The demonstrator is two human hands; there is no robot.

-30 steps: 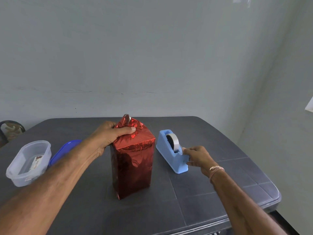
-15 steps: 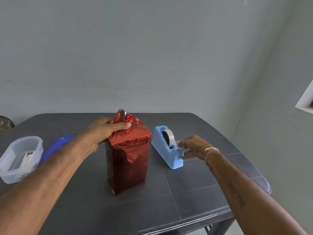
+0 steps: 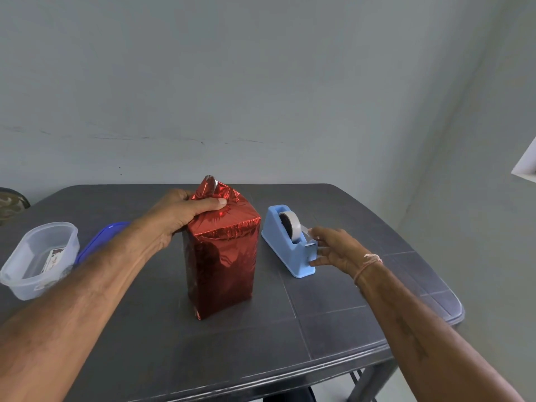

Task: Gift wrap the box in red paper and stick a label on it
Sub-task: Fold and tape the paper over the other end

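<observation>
A tall box wrapped in shiny red paper [image 3: 223, 262] stands upright in the middle of the dark table [image 3: 333, 323]. My left hand [image 3: 179, 213] grips the gathered paper at the box's top, thumb across the folds, and a loose paper tip sticks up above it. To the right stands a light blue tape dispenser [image 3: 287, 242] with a roll of clear tape. My right hand [image 3: 333, 248] is at the dispenser's cutter end, where thumb and forefinger pinch the free end of the tape.
A clear plastic tub [image 3: 37, 259] with a printed label sheet inside sits at the left, its blue lid [image 3: 98, 239] lying beside it. The table's front and right edges are close. A grey wall rises behind.
My right hand has lifted from the dispenser's front base to the cutter and taken the tape end. The left hand keeps its grip on the box top.
</observation>
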